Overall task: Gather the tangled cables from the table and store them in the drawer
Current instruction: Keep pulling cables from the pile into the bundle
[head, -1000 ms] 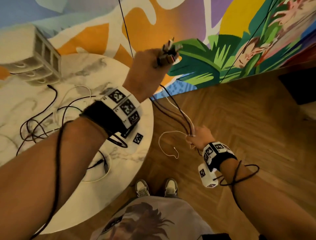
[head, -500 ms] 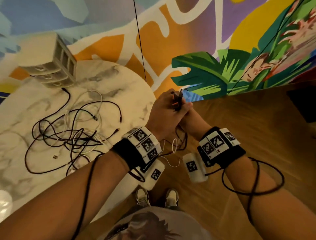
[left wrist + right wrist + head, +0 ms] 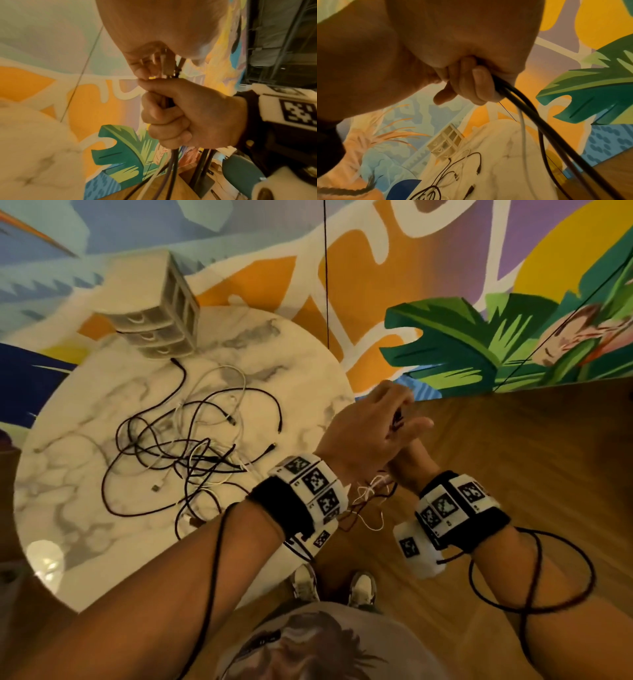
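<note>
My right hand [image 3: 185, 116] is fisted round a bunch of cables [image 3: 527, 108], and my left hand [image 3: 370, 436] pinches their plug ends just above it. A second ago these hands were well apart, stretching the strands; now they meet beyond the table [image 3: 301, 364] edge, so this bunch is folded shorter (ready to stow, I judge). The tangled pile [image 3: 185, 453] lies mid-table, the drawer unit [image 3: 161, 320] at its far rim.
</note>
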Action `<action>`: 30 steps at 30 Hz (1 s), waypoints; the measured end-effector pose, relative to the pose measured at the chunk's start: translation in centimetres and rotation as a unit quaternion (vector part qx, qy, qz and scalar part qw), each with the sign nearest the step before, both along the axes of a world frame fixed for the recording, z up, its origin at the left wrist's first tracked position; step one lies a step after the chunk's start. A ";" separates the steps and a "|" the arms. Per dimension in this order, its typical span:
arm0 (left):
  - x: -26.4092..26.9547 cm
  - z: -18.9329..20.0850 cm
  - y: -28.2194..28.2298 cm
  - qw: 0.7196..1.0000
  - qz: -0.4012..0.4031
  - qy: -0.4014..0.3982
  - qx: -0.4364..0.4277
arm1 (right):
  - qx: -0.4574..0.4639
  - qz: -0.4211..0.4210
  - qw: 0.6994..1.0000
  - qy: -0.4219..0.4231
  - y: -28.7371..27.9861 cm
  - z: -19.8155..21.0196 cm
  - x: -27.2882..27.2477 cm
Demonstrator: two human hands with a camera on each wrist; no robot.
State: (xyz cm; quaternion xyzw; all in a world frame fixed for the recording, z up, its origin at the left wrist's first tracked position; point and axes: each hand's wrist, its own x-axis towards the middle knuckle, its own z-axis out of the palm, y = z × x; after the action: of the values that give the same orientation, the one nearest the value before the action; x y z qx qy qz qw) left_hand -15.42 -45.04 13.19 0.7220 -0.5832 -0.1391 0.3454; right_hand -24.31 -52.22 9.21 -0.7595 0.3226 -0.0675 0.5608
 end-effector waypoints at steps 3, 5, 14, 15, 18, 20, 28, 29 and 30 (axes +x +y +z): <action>3.1 -1.2 2.5 0.997 0.048 0.036 0.054 | 0.049 -0.020 0.998 -0.033 0.5 -1.6 1.1; 6.7 -3.2 5.3 0.983 0.089 0.040 0.158 | 0.048 -0.058 0.997 -0.003 0.7 -2.5 1.2; 8.8 -12.6 18.0 0.832 -0.025 -0.146 0.535 | 0.065 -0.044 0.995 0.058 2.3 -4.2 1.4; 8.5 -13.5 18.5 0.824 -0.040 -0.164 0.541 | 0.066 -0.039 0.995 0.064 2.4 -4.4 1.5; 8.0 -15.0 19.4 0.836 -0.048 -0.189 0.513 | 0.074 -0.028 0.994 0.081 2.9 -4.9 1.8; 7.6 -14.8 19.2 0.861 -0.024 -0.170 0.478 | 0.088 -0.018 0.992 0.089 3.5 -5.1 2.0; 7.2 -9.8 17.6 0.964 0.118 0.087 0.224 | 0.185 0.070 0.972 0.123 9.2 -7.6 3.9; 7.3 -9.3 17.6 0.964 0.121 0.095 0.219 | 0.193 0.088 0.971 0.112 9.8 -7.5 4.2; 7.3 -8.6 17.5 0.964 0.120 0.108 0.213 | 0.204 0.112 0.968 0.099 10.3 -7.2 4.5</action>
State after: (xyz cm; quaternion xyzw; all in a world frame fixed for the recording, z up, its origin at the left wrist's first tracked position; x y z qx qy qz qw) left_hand -8.10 -27.58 4.56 0.8244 -0.4083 -0.2949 0.2584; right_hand -19.79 -41.87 2.05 -0.6635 0.2958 0.1385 0.6731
